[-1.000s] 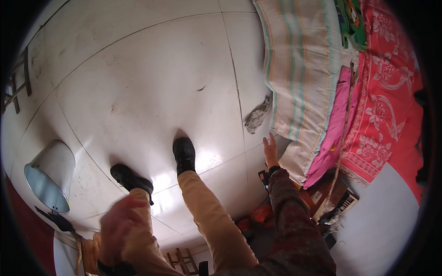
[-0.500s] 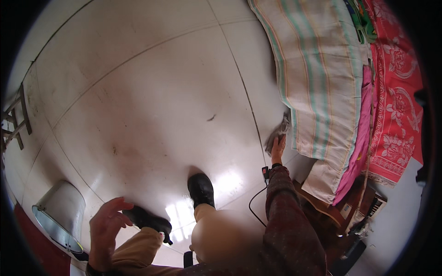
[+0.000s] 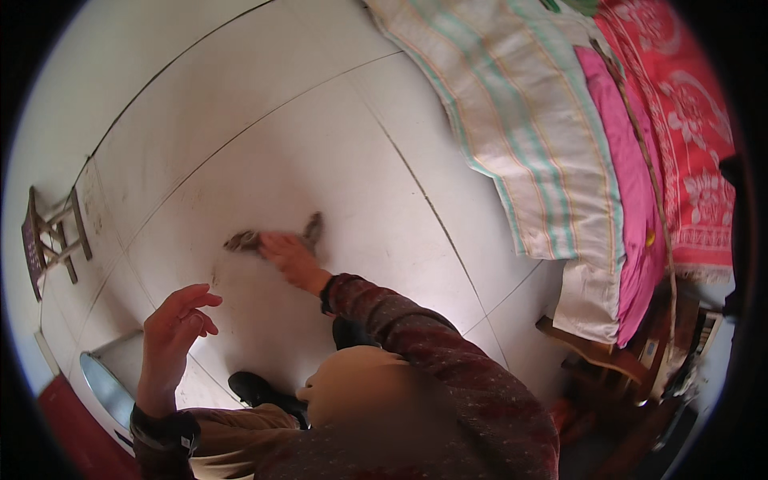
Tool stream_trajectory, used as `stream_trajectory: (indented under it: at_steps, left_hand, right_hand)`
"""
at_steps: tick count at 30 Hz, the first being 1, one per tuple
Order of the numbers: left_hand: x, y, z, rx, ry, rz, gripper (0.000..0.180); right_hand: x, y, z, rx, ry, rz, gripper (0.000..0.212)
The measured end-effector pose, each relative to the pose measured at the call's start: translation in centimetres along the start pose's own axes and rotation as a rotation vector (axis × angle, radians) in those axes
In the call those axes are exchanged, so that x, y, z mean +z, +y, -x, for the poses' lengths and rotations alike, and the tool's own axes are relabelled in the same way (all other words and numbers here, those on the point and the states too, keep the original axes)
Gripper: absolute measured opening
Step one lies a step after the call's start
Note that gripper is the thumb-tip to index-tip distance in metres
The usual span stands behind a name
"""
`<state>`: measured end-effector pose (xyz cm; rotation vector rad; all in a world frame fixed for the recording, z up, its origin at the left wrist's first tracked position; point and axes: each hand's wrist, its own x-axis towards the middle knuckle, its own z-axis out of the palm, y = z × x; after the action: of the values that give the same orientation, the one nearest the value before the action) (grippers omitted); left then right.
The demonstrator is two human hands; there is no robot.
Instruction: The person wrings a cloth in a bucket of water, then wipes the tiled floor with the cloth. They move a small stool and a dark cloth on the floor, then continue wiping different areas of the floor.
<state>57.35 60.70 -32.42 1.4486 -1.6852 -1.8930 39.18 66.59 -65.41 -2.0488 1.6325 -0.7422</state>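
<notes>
A grey-brown rag (image 3: pixel 312 229) lies crumpled on the pale tiled floor (image 3: pixel 312 152), its ends poking out on both sides of my right hand (image 3: pixel 293 261). That hand presses down on the rag, with its fingers stretched over it and slightly blurred. The right arm reaches across in front of my knee. My left hand (image 3: pixel 178 336) is raised in the air at the lower left, its fingers loosely bent and apart, holding nothing. Below and beside it is a metal bucket (image 3: pixel 114 370), partly covered by the left wrist.
A small wooden stool (image 3: pixel 58 240) stands at the far left. On the right, a striped sheet (image 3: pixel 512 128) hangs over a bed edge, beside pink cloth (image 3: pixel 620 192), a red flowered cover (image 3: pixel 696 152) and a thin stick (image 3: pixel 656 200). Wooden furniture (image 3: pixel 600 352) is at lower right.
My right hand has swept the rag leftward, from beside the sheet's edge to mid-floor. My left hand has risen slightly. The dark mark seen earlier on the floor no longer shows.
</notes>
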Motion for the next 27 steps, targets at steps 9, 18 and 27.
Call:
stream_trajectory:
  at_steps: [9, 18, 27]
  left_hand:
    - [-1.3, -3.9, 0.4, -0.059, 0.032, -0.11, 0.033]
    - [-1.7, -5.3, -0.6, -0.053, 0.0, -0.176, 0.033]
    - [-1.7, -4.6, -0.4, -0.07, 0.024, -0.128, 0.033]
  right_hand:
    - [-20.0, 8.9, 25.4, 0.758, 0.38, 0.006, 0.047]
    - [-7.2, 9.9, 20.1, 0.659, 0.589, 0.421, 0.042]
    - [-9.0, 4.1, 4.7, 0.228, 0.377, -0.776, 0.03]
